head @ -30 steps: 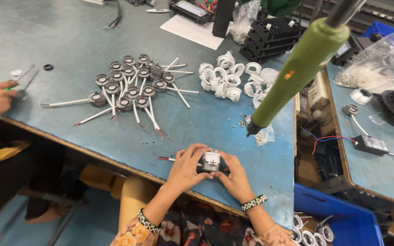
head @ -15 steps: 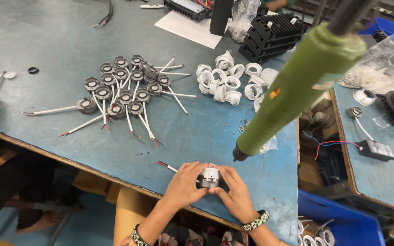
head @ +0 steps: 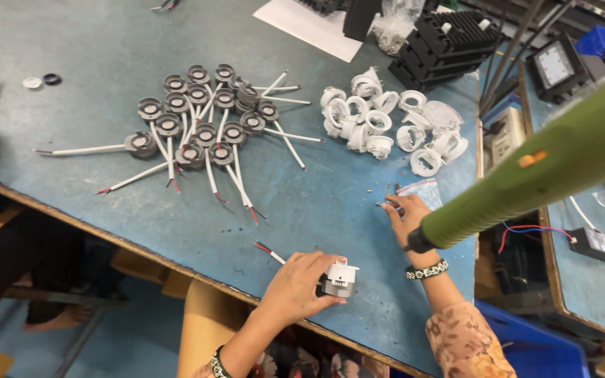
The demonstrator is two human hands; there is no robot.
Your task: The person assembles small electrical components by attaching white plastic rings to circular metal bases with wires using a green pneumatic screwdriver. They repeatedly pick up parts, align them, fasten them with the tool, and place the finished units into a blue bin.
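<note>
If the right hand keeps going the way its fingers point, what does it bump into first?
The right hand points up the table toward the white rings. Small screws lie at its fingertips, so it probably meets those first, then the rings.

We see a counter with a matt blue-grey top, scuffed and a little rough, and its edge looks like bare wood. The grey fittings seem to be dull metal, with smooth white plastic-coated wires. The white rings look like glossy plastic. The small part under our left hand is white plastic over grey metal. The green tool has a matt, smooth plastic body. The black blocks look matt and ribbed.
</note>
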